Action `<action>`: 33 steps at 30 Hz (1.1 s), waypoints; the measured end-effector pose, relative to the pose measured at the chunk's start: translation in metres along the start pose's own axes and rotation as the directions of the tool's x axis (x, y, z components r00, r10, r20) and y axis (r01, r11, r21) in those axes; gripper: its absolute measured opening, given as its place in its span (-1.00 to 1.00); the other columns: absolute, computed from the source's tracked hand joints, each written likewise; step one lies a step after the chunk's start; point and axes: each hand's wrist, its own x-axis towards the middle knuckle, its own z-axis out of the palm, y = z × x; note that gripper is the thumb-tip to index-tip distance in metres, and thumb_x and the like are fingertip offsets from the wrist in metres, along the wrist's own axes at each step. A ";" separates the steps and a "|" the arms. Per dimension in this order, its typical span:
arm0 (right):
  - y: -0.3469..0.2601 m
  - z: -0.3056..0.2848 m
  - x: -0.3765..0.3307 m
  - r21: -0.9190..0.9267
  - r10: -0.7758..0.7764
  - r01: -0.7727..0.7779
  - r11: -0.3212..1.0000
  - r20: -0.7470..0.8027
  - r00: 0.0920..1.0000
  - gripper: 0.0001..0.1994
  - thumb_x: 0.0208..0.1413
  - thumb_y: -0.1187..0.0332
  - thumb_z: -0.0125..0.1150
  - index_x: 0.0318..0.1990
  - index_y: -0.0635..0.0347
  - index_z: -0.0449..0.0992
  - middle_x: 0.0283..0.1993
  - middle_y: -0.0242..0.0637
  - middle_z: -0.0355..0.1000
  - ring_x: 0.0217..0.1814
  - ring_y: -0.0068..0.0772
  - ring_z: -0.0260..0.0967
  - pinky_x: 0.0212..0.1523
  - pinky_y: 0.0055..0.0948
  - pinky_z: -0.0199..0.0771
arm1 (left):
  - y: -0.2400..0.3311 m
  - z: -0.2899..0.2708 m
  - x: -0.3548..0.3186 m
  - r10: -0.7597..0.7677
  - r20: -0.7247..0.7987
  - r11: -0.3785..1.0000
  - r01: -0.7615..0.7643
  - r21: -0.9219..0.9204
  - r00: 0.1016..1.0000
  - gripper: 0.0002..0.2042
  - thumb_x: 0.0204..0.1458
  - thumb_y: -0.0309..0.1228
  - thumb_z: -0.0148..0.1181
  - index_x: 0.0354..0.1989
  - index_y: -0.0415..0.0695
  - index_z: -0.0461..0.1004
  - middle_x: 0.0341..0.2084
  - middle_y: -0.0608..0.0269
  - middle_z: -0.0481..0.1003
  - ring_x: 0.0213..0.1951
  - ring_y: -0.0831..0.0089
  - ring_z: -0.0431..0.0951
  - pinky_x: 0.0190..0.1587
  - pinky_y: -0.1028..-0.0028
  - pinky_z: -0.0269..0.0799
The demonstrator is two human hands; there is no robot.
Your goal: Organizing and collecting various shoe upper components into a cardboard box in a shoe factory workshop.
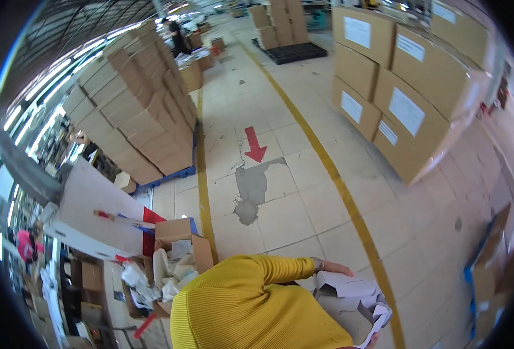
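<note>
My left hand comes out of a yellow knitted sleeve and lies on the top flap of a white folded carton, gripping its upper edge. The carton is partly opened, with grey inner walls and bent flaps. At the picture's lower edge a sliver of my right hand touches the carton's bottom corner; most of that hand is cut off. My yellow shoulder hides the carton's left part.
An open brown box with white packing stands at my left beside a white board. Brown carton stacks rise on the left, and large labelled cartons on the right. Yellow floor lines and a red arrow mark the aisle. A person in pink is at far left.
</note>
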 end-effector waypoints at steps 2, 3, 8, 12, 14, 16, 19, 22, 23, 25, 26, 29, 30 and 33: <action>-0.008 -0.027 0.046 0.035 0.038 -0.040 0.999 0.055 0.998 -0.43 -0.07 0.12 0.25 0.05 0.29 0.33 -0.03 -0.18 0.39 -0.04 -0.32 0.35 0.00 -0.32 0.36 | 0.030 -0.011 0.018 0.051 -0.029 0.998 -0.052 -0.041 0.998 -0.50 0.02 -0.04 0.10 0.01 -0.16 0.36 -0.18 0.29 0.48 -0.25 0.59 0.50 -0.18 0.57 0.44; -0.009 -0.041 0.068 0.054 0.058 -0.062 0.997 0.071 0.996 -0.43 -0.07 0.12 0.25 0.05 0.29 0.33 -0.03 -0.18 0.39 -0.04 -0.32 0.35 -0.01 -0.32 0.36 | 0.046 -0.022 0.022 0.066 -0.037 0.996 -0.068 -0.057 0.997 -0.50 0.02 -0.04 0.10 0.01 -0.16 0.35 -0.18 0.28 0.48 -0.25 0.59 0.50 -0.17 0.57 0.44; -0.015 -0.100 0.190 0.137 0.138 -0.154 0.979 0.122 0.983 -0.45 -0.06 0.13 0.24 0.04 0.29 0.33 -0.04 -0.18 0.39 -0.04 -0.33 0.35 -0.01 -0.32 0.37 | 0.121 -0.072 0.075 0.139 -0.057 0.983 -0.145 -0.108 0.989 -0.50 0.03 -0.04 0.09 0.02 -0.17 0.35 -0.17 0.28 0.48 -0.24 0.59 0.50 -0.17 0.57 0.44; -0.044 -0.131 0.328 0.177 0.146 -0.169 0.970 0.137 0.980 -0.46 -0.05 0.14 0.24 0.04 0.28 0.33 -0.04 -0.18 0.39 -0.05 -0.33 0.35 -0.02 -0.32 0.37 | 0.230 -0.124 0.141 0.228 -0.025 0.968 -0.229 -0.104 0.973 -0.50 0.03 -0.05 0.09 0.02 -0.17 0.34 -0.17 0.28 0.47 -0.23 0.58 0.50 -0.16 0.56 0.44; -0.061 -0.137 0.395 0.204 0.159 -0.185 0.961 0.136 0.978 -0.47 -0.05 0.14 0.23 0.04 0.28 0.33 -0.04 -0.18 0.39 -0.05 -0.34 0.35 -0.02 -0.32 0.37 | 0.281 -0.156 0.153 0.258 -0.009 0.961 -0.257 -0.104 0.966 -0.50 0.03 -0.05 0.09 0.03 -0.17 0.34 -0.16 0.28 0.47 -0.23 0.58 0.50 -0.15 0.56 0.43; -0.066 -0.137 0.447 0.248 0.205 -0.234 0.940 0.137 0.969 -0.47 -0.05 0.15 0.23 0.03 0.27 0.33 -0.04 -0.18 0.39 -0.05 -0.34 0.35 -0.02 -0.32 0.37 | 0.317 -0.155 0.176 0.260 -0.015 0.958 -0.260 -0.121 0.966 -0.50 0.04 -0.05 0.09 0.03 -0.17 0.34 -0.16 0.28 0.47 -0.23 0.58 0.49 -0.15 0.56 0.43; -0.058 -0.128 0.507 0.347 0.282 -0.305 0.887 0.117 0.952 -0.48 -0.04 0.15 0.23 0.03 0.27 0.33 -0.04 -0.18 0.39 -0.06 -0.34 0.36 -0.02 -0.33 0.38 | 0.422 -0.231 0.179 0.220 -0.023 0.966 -0.221 -0.133 0.975 -0.50 0.04 -0.05 0.09 0.03 -0.17 0.33 -0.16 0.28 0.47 -0.22 0.58 0.49 -0.14 0.56 0.43; -0.036 -0.107 0.582 0.442 0.366 -0.386 0.810 0.133 0.921 -0.49 -0.04 0.16 0.22 0.03 0.27 0.33 -0.04 -0.18 0.39 -0.06 -0.34 0.36 -0.03 -0.33 0.38 | 0.488 -0.288 0.199 0.188 -0.060 0.969 -0.195 -0.151 0.980 -0.50 0.04 -0.06 0.08 0.04 -0.17 0.33 -0.15 0.28 0.47 -0.21 0.58 0.49 -0.14 0.56 0.43; -0.032 -0.104 0.610 0.468 0.386 -0.400 0.788 0.131 0.913 -0.50 -0.03 0.16 0.22 0.03 0.26 0.33 -0.04 -0.19 0.39 -0.06 -0.34 0.36 -0.03 -0.33 0.38 | 0.513 -0.305 0.215 0.181 -0.060 0.970 -0.189 -0.153 0.982 -0.50 0.04 -0.06 0.08 0.04 -0.17 0.33 -0.15 0.28 0.47 -0.21 0.58 0.49 -0.14 0.56 0.43; -0.026 -0.100 0.669 0.515 0.422 -0.426 0.743 0.132 0.897 -0.50 -0.03 0.17 0.22 0.02 0.26 0.33 -0.05 -0.19 0.39 -0.06 -0.35 0.36 -0.03 -0.33 0.38 | 0.553 -0.346 0.231 0.176 -0.061 0.971 -0.184 -0.156 0.982 -0.50 0.04 -0.06 0.08 0.04 -0.17 0.33 -0.15 0.28 0.47 -0.21 0.58 0.49 -0.13 0.56 0.43; -0.028 -0.099 0.708 0.530 0.436 -0.439 0.725 0.139 0.889 -0.51 -0.03 0.17 0.22 0.02 0.26 0.33 -0.05 -0.19 0.39 -0.07 -0.35 0.36 -0.03 -0.33 0.38 | 0.577 -0.365 0.243 0.185 -0.062 0.969 -0.192 -0.157 0.981 -0.50 0.05 -0.06 0.08 0.05 -0.17 0.33 -0.14 0.27 0.47 -0.21 0.58 0.49 -0.13 0.56 0.43; -0.050 -0.101 0.825 0.550 0.444 -0.444 0.707 0.143 0.885 -0.51 -0.02 0.17 0.21 0.02 0.26 0.33 -0.05 -0.19 0.39 -0.07 -0.35 0.36 -0.03 -0.33 0.38 | 0.654 -0.412 0.287 0.215 -0.041 0.965 -0.219 -0.144 0.976 -0.50 0.05 -0.06 0.08 0.05 -0.17 0.32 -0.14 0.27 0.47 -0.20 0.58 0.49 -0.13 0.56 0.43; -0.057 -0.096 0.872 0.537 0.427 -0.443 0.718 0.163 0.889 -0.51 -0.02 0.16 0.21 0.03 0.26 0.33 -0.04 -0.18 0.39 -0.06 -0.34 0.36 -0.03 -0.32 0.38 | 0.686 -0.432 0.296 0.228 -0.049 0.963 -0.233 -0.137 0.972 -0.50 0.05 -0.06 0.08 0.05 -0.18 0.32 -0.14 0.27 0.47 -0.20 0.58 0.49 -0.12 0.56 0.42; -0.064 -0.053 0.997 0.509 0.402 -0.463 0.726 0.233 0.886 -0.49 -0.02 0.13 0.19 0.03 0.26 0.33 -0.03 -0.17 0.38 -0.05 -0.32 0.36 -0.03 -0.31 0.38 | 0.753 -0.496 0.304 0.243 -0.097 0.958 -0.255 -0.131 0.965 -0.50 0.05 -0.07 0.08 0.06 -0.18 0.32 -0.13 0.27 0.46 -0.20 0.58 0.49 -0.12 0.55 0.42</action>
